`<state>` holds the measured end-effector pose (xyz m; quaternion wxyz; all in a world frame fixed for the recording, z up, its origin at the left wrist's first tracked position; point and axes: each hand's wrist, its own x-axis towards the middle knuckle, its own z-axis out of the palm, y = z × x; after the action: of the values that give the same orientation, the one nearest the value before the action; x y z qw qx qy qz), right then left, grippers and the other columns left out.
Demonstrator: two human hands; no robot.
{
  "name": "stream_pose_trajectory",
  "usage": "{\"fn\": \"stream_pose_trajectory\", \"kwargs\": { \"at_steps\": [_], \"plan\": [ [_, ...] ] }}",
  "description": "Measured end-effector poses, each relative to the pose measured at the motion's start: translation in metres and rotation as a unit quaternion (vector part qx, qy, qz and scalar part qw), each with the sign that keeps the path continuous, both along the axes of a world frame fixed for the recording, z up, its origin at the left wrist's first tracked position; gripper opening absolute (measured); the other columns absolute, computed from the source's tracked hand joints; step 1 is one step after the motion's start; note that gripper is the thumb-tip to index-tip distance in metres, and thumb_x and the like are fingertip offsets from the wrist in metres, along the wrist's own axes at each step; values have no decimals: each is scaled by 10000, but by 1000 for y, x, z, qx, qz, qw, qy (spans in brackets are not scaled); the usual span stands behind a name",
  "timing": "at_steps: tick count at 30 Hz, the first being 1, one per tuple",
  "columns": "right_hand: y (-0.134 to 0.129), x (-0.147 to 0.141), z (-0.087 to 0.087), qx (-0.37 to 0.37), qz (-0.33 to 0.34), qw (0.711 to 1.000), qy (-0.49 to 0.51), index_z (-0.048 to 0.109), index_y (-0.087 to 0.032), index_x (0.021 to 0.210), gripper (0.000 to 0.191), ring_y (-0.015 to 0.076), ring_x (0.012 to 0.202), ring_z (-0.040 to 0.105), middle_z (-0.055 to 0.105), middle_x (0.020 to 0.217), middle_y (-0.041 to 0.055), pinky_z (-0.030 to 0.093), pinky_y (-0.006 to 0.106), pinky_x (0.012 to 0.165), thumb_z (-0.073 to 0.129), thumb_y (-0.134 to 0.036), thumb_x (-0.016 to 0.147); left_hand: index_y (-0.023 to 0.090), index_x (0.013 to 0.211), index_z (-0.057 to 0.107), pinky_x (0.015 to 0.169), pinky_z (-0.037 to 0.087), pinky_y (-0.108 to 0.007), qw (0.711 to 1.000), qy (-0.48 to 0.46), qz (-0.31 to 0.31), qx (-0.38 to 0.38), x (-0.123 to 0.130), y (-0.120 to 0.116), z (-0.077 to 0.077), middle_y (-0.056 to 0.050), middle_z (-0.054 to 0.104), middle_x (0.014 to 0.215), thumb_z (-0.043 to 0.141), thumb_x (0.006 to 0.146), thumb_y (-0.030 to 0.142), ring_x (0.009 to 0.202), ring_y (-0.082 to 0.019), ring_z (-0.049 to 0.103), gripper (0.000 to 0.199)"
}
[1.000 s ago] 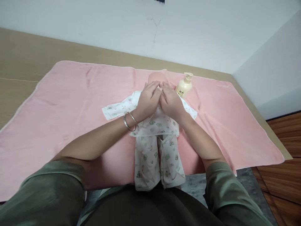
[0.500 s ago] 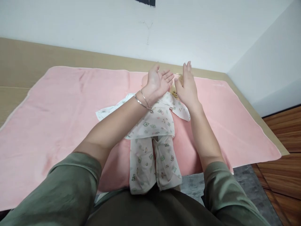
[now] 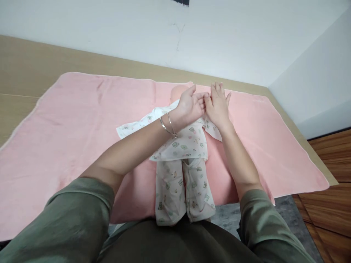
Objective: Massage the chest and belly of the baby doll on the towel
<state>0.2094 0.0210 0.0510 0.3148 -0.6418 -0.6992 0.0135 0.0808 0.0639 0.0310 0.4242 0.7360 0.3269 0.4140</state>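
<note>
A doll in a white printed top (image 3: 182, 144) and matching trousers (image 3: 170, 190) lies on a pink blanket (image 3: 82, 146), its legs toward me. Part of its round head (image 3: 177, 93) shows behind my left hand (image 3: 192, 105). That hand is palm up over the doll's upper chest, fingers spread, a bracelet (image 3: 167, 126) on the wrist. My right hand (image 3: 218, 106) is back up, fingers extended, its thumb side close to or touching the left fingertips. Something small between the hands, if any, cannot be made out.
The blanket lies over a wooden tabletop (image 3: 33, 54) against a white wall (image 3: 123, 33). A brown wood-grain cabinet (image 3: 329, 204) stands at the right above grey floor (image 3: 287, 215).
The right hand has turned its back upward and come closer to the left fingertips. The yellowish thing behind it is now hidden. The view has shifted slightly.
</note>
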Motion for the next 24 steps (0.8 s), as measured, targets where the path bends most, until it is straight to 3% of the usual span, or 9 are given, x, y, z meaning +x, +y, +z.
{"fn": "stream_pose_trajectory", "kwargs": {
  "at_steps": [4, 6, 8, 10, 13, 15, 18, 21, 24],
  "plan": [
    [-30, -45, 2, -6, 9, 1000, -20, 397, -157, 1477, 564, 333, 1550, 129, 299, 1622, 150, 1, 680, 1222, 195, -440, 1034, 201, 1307, 608, 1135, 450, -541, 1000, -10, 18, 15, -18, -51, 24, -74, 666, 1311, -21, 1032, 493, 1424, -275, 438, 746],
    [-52, -70, -1, 29, 39, 999, -21, 349, -84, 1496, 602, 337, 1549, 128, 269, 1628, 176, 15, 638, 1250, 134, -406, 1035, 231, 1317, 605, 1126, 460, -536, 999, -21, 12, -33, -27, -69, 35, -64, 664, 1318, -163, 1004, 402, 1409, -249, 463, 846],
    [-74, -89, -3, 43, 88, 995, -6, 250, -97, 1538, 597, 304, 1559, 91, 279, 1626, 157, 45, 599, 1275, 148, -400, 1033, 274, 1342, 582, 1124, 469, -495, 995, -31, -15, -92, -36, -84, 40, -46, 653, 1334, -215, 985, 367, 1404, -217, 474, 879],
    [-93, -101, -5, 30, 128, 991, 14, 120, -157, 1576, 607, 262, 1566, 38, 296, 1624, 114, 85, 562, 1292, 216, -402, 1029, 310, 1406, 507, 1115, 477, -471, 991, -41, -26, -125, -43, -100, 36, -30, 643, 1345, -179, 1003, 370, 1403, -197, 475, 799],
    [-112, -104, -2, 12, 181, 982, 48, -33, -190, 1580, 638, 198, 1565, 14, 255, 1644, 76, 161, 500, 1298, 213, -385, 1025, 305, 1488, 384, 1118, 484, -498, 987, -89, -7, -135, -50, -128, 18, -37, 643, 1341, -185, 1001, 323, 1419, -187, 453, 750],
    [-116, -100, 1, 22, 203, 977, 59, 23, -214, 1579, 588, 178, 1563, 46, 239, 1653, 51, 171, 494, 1294, 156, -368, 1027, 311, 1494, 375, 1139, 482, -480, 986, -112, -7, -120, -54, -148, 5, -30, 640, 1347, -129, 1014, 361, 1436, -185, 427, 697],
    [-114, -94, 6, 52, 188, 979, 66, 289, -291, 1517, 533, 187, 1559, 106, 288, 1638, 0, 96, 569, 1283, 76, -352, 1032, 321, 1486, 386, 1179, 455, -440, 977, -137, -60, -153, -58, -171, -5, -17, 633, 1359, 40, 1037, 429, 1454, -195, 400, 577],
    [-114, -94, 8, 51, 148, 986, 60, 352, -320, 1486, 547, 203, 1563, 82, 304, 1629, -16, 45, 637, 1260, 53, -345, 1028, 293, 1480, 388, 1168, 467, -449, 957, -167, -81, -223, -63, -178, 2, -48, 608, 1388, 31, 1023, 385, 1460, -201, 391, 587],
    [-123, -102, 5, 66, 146, 987, 14, 208, -286, 1558, 579, 227, 1567, 33, 267, 1639, 25, 23, 626, 1267, 53, -363, 1006, 263, 1475, 398, 1168, 459, -447, 937, -202, -45, -280, -71, -173, 23, -57, 558, 1445, 81, 1023, 376, 1475, -210, 363, 563]
  ]
}}
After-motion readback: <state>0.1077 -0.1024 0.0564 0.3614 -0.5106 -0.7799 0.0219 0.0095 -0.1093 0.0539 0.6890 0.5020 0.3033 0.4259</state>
